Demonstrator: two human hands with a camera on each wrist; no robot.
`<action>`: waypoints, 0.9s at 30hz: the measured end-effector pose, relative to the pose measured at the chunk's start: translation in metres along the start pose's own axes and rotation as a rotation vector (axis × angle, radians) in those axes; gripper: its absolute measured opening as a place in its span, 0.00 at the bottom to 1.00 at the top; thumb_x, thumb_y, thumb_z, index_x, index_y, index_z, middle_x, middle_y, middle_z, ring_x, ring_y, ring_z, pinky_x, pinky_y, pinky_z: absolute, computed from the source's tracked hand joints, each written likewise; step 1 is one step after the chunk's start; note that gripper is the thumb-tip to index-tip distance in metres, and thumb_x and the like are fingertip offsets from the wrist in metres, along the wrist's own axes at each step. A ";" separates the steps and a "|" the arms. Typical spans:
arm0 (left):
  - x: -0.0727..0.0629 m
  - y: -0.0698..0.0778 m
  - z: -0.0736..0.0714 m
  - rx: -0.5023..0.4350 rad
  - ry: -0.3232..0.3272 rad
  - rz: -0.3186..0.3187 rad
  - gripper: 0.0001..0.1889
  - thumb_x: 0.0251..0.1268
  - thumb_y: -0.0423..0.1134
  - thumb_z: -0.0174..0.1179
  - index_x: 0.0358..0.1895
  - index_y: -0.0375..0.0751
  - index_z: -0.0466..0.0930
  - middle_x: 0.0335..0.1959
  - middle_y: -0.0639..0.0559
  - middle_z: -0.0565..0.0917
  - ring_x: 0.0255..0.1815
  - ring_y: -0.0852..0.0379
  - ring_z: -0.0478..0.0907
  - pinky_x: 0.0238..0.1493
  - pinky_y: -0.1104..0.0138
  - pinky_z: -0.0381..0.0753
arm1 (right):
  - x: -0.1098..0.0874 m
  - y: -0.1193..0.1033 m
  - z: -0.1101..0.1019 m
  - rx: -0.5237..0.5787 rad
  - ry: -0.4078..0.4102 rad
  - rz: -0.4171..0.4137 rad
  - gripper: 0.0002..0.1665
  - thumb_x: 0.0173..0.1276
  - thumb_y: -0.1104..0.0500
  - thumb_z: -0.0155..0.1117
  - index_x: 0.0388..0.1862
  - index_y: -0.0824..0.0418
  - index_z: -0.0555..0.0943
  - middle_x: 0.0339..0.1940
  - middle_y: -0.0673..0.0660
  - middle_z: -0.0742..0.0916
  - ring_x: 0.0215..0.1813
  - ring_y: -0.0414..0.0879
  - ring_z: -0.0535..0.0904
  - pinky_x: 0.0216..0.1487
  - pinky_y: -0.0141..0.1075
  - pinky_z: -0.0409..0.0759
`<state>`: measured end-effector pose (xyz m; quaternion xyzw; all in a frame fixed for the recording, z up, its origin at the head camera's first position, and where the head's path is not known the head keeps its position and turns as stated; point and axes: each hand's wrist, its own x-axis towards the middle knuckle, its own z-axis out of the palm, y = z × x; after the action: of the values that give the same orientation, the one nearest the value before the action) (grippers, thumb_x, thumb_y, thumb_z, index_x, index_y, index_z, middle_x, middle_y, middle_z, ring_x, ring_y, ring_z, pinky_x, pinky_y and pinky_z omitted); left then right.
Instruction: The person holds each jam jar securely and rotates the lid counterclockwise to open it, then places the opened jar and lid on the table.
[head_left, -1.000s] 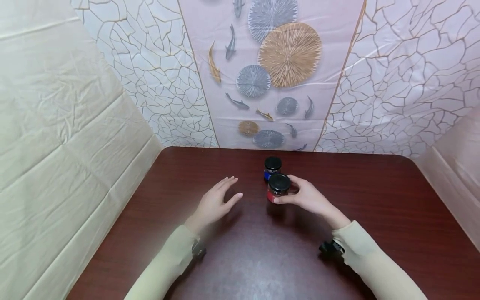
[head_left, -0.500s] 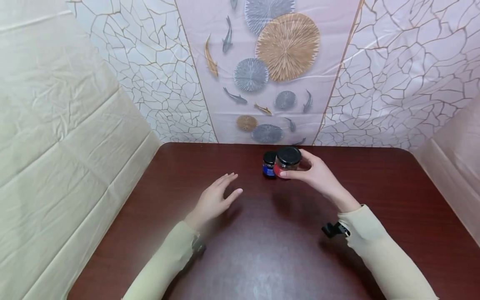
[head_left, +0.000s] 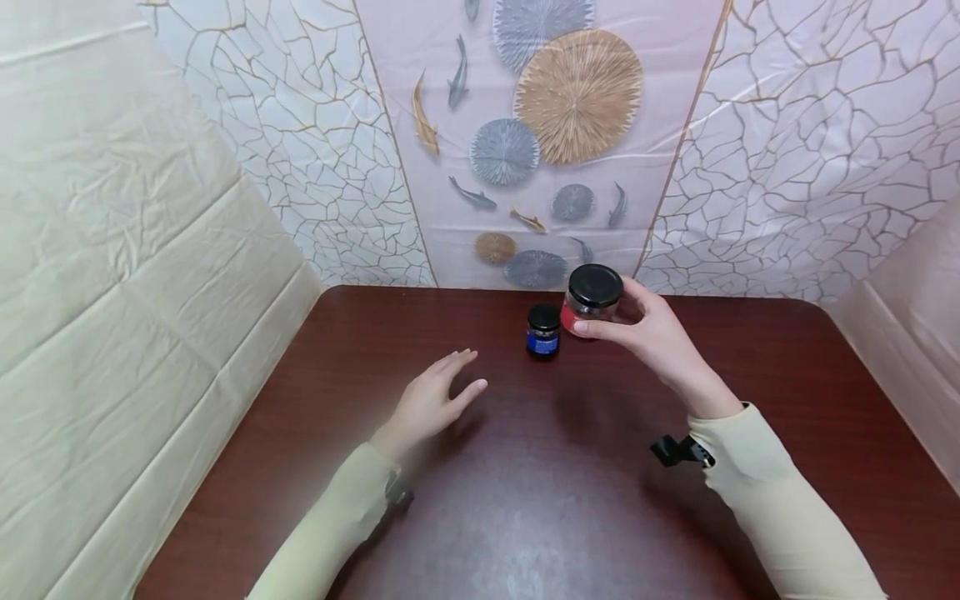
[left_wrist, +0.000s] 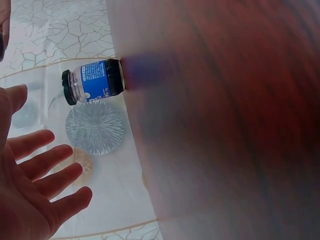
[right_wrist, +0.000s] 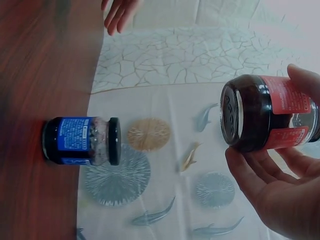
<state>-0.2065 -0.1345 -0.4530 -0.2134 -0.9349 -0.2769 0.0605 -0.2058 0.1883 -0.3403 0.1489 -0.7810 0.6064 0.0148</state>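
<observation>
My right hand [head_left: 656,337] grips a glass jar with a red label [head_left: 576,320] and a black lid, thumb on the near side. The right wrist view shows this red-labelled jar [right_wrist: 267,114] raised clear of the table, its dark base facing the camera. Just left of it in the head view, a blue-labelled jar [head_left: 543,342] with a black lid stands upright on the table. My left hand [head_left: 427,404] hovers over the table to the left, fingers spread and holding nothing. In the left wrist view, the blue-labelled jar [left_wrist: 95,81] appears beyond those fingers [left_wrist: 57,182].
A dark red-brown wooden table [head_left: 480,500] lies under both hands. Behind its far edge hangs a patterned cloth [head_left: 510,200] with fish and round motifs. Pale cloth [head_left: 172,275] closes off the left side.
My right hand has lifted the red-labelled jar off the table and carried it back and right, uncovering the blue-labelled jar. The left hand has stayed in place.
</observation>
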 end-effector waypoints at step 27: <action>0.001 -0.007 -0.004 0.036 0.025 0.001 0.30 0.74 0.59 0.56 0.71 0.45 0.74 0.70 0.47 0.75 0.72 0.45 0.69 0.69 0.49 0.69 | -0.011 -0.010 0.012 -0.114 -0.027 -0.017 0.27 0.60 0.51 0.78 0.57 0.49 0.79 0.43 0.55 0.85 0.45 0.49 0.82 0.45 0.35 0.79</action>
<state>-0.2103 -0.1421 -0.4530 -0.2096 -0.9387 -0.2629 0.0760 -0.1912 0.1770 -0.3365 0.1625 -0.8131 0.5588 0.0177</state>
